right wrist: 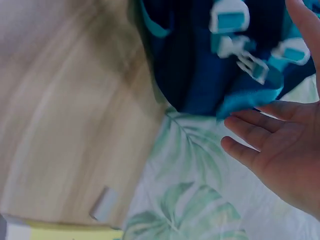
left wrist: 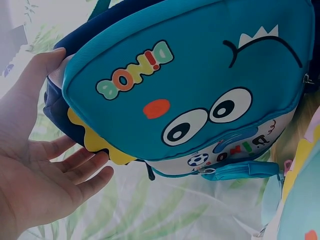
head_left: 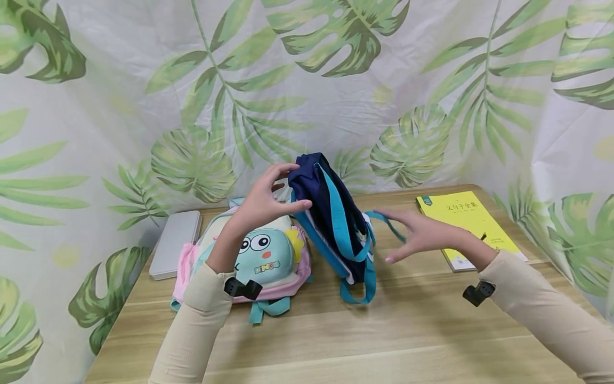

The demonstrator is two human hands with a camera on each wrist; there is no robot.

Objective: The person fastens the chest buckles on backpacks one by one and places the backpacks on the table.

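Left hand (head_left: 265,201) with thumb and fingers curved around one end of a navy-and-blue backpack (left wrist: 200,75), bag tilted mid-table just beside a pink-and-mint backpack (head_left: 274,256), right hand (head_left: 424,232) spread wide, gripping nothing, fingertips at a blue strap (right wrist: 250,101), contact unclear

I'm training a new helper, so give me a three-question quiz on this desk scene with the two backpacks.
1. Which hand is nearer the yellow book?
2. True or false: in the head view, the navy backpack is between the pink backpack and the yellow book.
3. What colour are the navy backpack's straps? A red, B bright blue, C yellow.
Key: 1. The right hand. 2. True. 3. B.
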